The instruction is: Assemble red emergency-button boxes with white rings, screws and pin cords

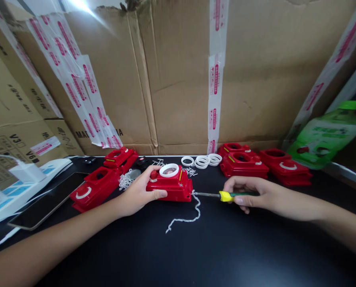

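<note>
My left hand (138,191) grips a red box-shaped housing (172,188) from its left side, thumb along the front. A white ring (169,170) sits on the housing's top. In my right hand (249,193) is a screwdriver (225,196) with a yellow and green handle, fingers wrapped round it. Its shaft points left, and the tip meets the right end of the housing, where a white chain or cord (192,217) is attached. That cord trails forward over the black table in a loose curve. Whether a screw sits at the tip is too small to tell.
More red housings (243,161) stand at the back right, others (95,187) at left. Behind lie white rings (202,161), screws (191,172) and a white chain pile (126,181). A phone (46,201) and power strip (4,207) are left; a green bottle (324,137) stands right.
</note>
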Demonstrator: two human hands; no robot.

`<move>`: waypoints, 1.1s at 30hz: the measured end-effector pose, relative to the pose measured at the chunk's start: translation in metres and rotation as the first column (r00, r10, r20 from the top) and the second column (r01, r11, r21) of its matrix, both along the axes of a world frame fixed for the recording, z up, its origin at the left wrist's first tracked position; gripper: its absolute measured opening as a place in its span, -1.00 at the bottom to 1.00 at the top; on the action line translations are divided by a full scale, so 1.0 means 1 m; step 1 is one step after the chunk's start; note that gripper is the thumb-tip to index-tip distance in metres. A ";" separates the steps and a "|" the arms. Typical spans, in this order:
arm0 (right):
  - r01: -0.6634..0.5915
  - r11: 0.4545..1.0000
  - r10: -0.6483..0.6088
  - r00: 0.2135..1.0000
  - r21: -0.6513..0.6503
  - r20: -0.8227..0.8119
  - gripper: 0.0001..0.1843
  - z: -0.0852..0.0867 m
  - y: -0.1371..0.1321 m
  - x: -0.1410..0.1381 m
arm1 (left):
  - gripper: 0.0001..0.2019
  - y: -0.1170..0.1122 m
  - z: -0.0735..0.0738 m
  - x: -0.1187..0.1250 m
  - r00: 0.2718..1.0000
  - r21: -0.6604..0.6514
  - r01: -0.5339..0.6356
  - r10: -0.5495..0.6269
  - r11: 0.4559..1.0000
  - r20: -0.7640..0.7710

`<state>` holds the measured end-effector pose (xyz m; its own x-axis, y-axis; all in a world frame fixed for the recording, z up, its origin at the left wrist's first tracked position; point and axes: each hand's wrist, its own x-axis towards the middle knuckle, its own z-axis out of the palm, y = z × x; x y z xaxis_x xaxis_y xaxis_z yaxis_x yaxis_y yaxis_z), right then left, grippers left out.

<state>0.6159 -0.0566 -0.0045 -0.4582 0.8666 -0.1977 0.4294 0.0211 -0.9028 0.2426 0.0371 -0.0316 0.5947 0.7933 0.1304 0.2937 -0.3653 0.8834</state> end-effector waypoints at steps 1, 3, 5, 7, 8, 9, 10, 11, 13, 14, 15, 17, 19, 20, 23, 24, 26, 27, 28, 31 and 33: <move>-0.001 1.000 0.001 1.000 -0.003 0.000 -0.58 0.000 0.000 0.000 | -0.34 0.000 0.000 0.000 1.000 0.004 -0.002 0.002 1.000 -0.008; -0.005 1.000 0.005 1.000 -0.009 0.001 -0.58 0.001 0.000 0.000 | -0.33 -0.001 0.000 0.000 1.000 0.017 -0.014 0.014 1.000 -0.028; -0.008 1.000 0.008 1.000 -0.011 0.001 -0.59 0.001 0.000 0.001 | -0.33 -0.001 0.001 -0.001 0.999 0.034 -0.025 0.027 0.999 -0.046; -0.008 1.000 0.009 1.000 -0.010 0.001 -0.60 0.000 0.000 0.001 | -0.33 -0.002 0.002 -0.001 0.998 0.045 -0.030 0.032 0.999 -0.058; -0.008 1.000 0.008 1.000 -0.008 0.001 -0.60 0.000 0.000 0.002 | -0.33 -0.002 0.002 -0.001 0.998 0.048 -0.030 0.033 0.998 -0.062; -0.009 1.000 0.009 1.000 -0.009 0.001 -0.61 0.000 0.000 0.002 | -0.33 -0.002 0.002 -0.001 0.997 0.047 -0.031 0.034 0.998 -0.063; -0.008 1.000 0.008 1.000 -0.007 0.004 -0.61 0.000 0.000 0.002 | -0.33 -0.001 0.001 -0.001 0.997 0.043 -0.032 0.035 0.999 -0.063; -0.008 1.000 0.008 1.000 -0.005 0.005 -0.61 0.000 0.001 0.002 | -0.32 -0.001 0.001 -0.001 0.998 0.039 -0.032 0.034 0.999 -0.060; -0.009 1.000 0.009 1.000 -0.002 0.007 -0.60 0.000 0.000 0.002 | -0.32 0.000 0.000 0.000 0.998 0.032 -0.029 0.031 0.999 -0.049; -0.010 1.000 0.010 1.000 0.001 0.008 -0.60 0.000 0.000 0.001 | -0.31 0.000 -0.001 0.000 0.999 0.030 -0.028 0.029 0.999 -0.043; -0.010 1.000 0.010 1.000 0.002 0.007 -0.60 0.001 0.000 0.001 | -0.32 0.001 -0.001 0.000 0.999 0.029 -0.026 0.027 0.999 -0.040; -0.006 1.000 0.006 1.000 0.003 0.007 -0.59 0.002 -0.001 0.000 | -0.32 0.001 -0.002 0.000 0.999 0.029 -0.027 0.028 0.999 -0.038; 0.001 1.000 -0.001 1.000 0.006 0.013 -0.59 0.004 -0.002 -0.002 | -0.32 0.001 -0.002 0.000 0.999 0.036 -0.033 0.034 0.999 -0.042; 0.004 1.000 -0.004 1.000 0.008 0.016 -0.59 0.004 -0.002 -0.002 | -0.33 0.000 -0.002 0.000 0.998 0.043 -0.035 0.037 0.998 -0.044; 0.004 1.000 -0.005 1.000 0.014 0.021 -0.60 0.005 -0.002 -0.003 | -0.34 -0.001 -0.001 0.000 0.998 0.060 -0.034 0.037 0.998 -0.047; 0.004 1.000 -0.005 1.000 0.014 0.021 -0.61 0.004 -0.002 -0.003 | -0.35 -0.001 -0.001 0.000 0.998 0.060 -0.030 0.033 0.998 -0.046; 0.003 1.000 -0.004 1.000 0.016 0.023 -0.61 0.004 -0.001 -0.003 | -0.35 -0.002 0.000 0.000 0.998 0.059 -0.029 0.032 0.998 -0.051; 0.004 1.000 -0.004 1.000 0.015 0.025 -0.61 0.003 -0.001 -0.002 | -0.35 -0.002 0.000 0.000 0.998 0.062 -0.031 0.034 0.998 -0.058; 0.005 1.000 -0.006 1.000 0.014 0.028 -0.62 0.003 -0.001 -0.002 | -0.35 -0.002 0.000 0.000 0.997 0.068 -0.035 0.039 0.997 -0.068; 0.008 1.000 -0.008 0.999 0.010 0.043 -0.62 0.002 -0.002 -0.001 | -0.34 -0.003 0.001 0.000 0.994 0.086 -0.050 0.058 0.995 -0.097; 0.009 1.000 -0.011 0.998 0.024 0.068 -0.62 0.001 -0.002 -0.001 | -0.33 -0.003 0.001 0.000 0.991 0.092 -0.058 0.068 0.994 -0.113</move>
